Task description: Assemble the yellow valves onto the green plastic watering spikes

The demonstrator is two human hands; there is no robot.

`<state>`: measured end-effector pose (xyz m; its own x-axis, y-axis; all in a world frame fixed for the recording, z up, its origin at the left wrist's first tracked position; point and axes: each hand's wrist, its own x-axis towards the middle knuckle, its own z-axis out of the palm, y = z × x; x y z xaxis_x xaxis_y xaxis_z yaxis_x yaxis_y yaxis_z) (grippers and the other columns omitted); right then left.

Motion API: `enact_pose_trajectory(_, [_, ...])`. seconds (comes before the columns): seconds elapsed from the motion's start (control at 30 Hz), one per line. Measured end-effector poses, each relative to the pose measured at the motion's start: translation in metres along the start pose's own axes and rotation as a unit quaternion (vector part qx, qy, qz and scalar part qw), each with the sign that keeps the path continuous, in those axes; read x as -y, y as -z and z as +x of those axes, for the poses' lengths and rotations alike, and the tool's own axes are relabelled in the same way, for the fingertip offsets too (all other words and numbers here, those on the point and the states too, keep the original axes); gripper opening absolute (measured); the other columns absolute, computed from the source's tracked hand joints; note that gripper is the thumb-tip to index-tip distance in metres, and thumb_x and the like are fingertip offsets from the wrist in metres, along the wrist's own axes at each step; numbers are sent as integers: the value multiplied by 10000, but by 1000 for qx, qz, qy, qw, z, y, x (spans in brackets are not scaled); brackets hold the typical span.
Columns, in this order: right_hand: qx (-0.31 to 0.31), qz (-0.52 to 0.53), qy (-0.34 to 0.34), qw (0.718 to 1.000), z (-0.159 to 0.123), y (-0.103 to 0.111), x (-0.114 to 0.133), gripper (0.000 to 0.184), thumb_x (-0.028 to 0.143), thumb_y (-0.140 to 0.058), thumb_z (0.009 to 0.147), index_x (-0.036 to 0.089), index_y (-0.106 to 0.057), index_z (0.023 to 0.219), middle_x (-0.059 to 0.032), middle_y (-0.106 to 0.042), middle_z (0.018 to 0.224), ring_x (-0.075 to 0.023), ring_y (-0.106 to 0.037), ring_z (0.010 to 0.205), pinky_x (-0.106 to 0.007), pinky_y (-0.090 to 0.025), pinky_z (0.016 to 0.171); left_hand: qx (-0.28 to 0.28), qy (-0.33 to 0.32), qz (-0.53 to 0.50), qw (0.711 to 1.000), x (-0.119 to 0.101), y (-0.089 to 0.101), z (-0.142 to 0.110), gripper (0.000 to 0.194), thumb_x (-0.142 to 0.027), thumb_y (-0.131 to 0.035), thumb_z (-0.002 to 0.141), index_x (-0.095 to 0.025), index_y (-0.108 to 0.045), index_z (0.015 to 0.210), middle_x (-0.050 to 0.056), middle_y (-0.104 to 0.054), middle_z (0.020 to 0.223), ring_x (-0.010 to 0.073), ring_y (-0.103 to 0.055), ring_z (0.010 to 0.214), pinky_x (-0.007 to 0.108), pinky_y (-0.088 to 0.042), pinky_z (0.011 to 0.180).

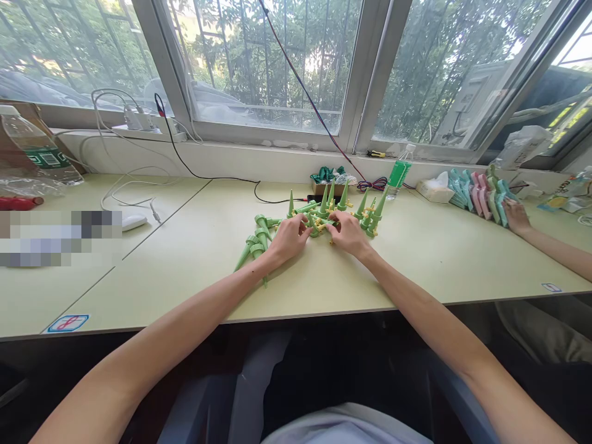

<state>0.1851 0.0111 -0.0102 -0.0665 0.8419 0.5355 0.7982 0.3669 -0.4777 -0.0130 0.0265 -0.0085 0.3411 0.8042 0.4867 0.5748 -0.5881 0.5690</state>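
Note:
My left hand [290, 238] is closed, its fingertips pinched at a green plant watering spike [315, 230] in the middle of the table. Facing it a short way to the right, my right hand [350, 234] has its fingers curled together beside a small yellow valve piece [322, 227]; what lies inside its pinch is hidden. Several green spikes with yellow valves [378, 213] stand points up behind and right of my hands. Left of my left wrist, several more green spikes [256, 239] with ribbed caps lie in a loose heap, partly behind the forearm.
Behind the spikes sits a box of dark green packets [329, 179]. A water bottle [399, 171] stands near the window sill. At right, another person's hand [517, 216] touches a row of pastel packs [481, 194] beside a tissue box [435, 189]. White cables [123, 185] lie left.

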Motion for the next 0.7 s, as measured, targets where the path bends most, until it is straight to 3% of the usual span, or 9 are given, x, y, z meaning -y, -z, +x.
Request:
enact_pose_trajectory(0.2, [-12, 17, 11, 1000, 0, -2, -1, 154, 273, -569, 877, 169, -629, 973, -95, -667, 987, -196, -607, 809, -333, -491, 796, -9, -8, -3, 1000, 2, -1, 2, 111, -266, -574, 888, -184, -605, 819, 39, -690, 781, 171, -611, 713, 306, -471, 698])
enact_pose_trajectory(0.5, [-78, 67, -4, 995, 0, 4, 11, 168, 329, -517, 930, 184, -602, 928, -78, -680, 918, -176, -618, 712, -316, -514, 730, -26, -22, -12, 999, -2, 1, 1, 143, -282, -568, 890, -175, -622, 812, 35, -689, 762, 157, -606, 689, 291, -463, 679])
enact_pose_trajectory(0.7, [-159, 195, -37, 967, 1, 7, 13, 329, 476, -524, 959, 208, -504, 1149, -94, -638, 1036, -170, -671, 748, -297, -570, 660, -18, -32, -21, 999, -1, 0, 0, 144, -285, -554, 897, -171, -627, 849, 37, -689, 788, 152, -611, 708, 292, -476, 694])
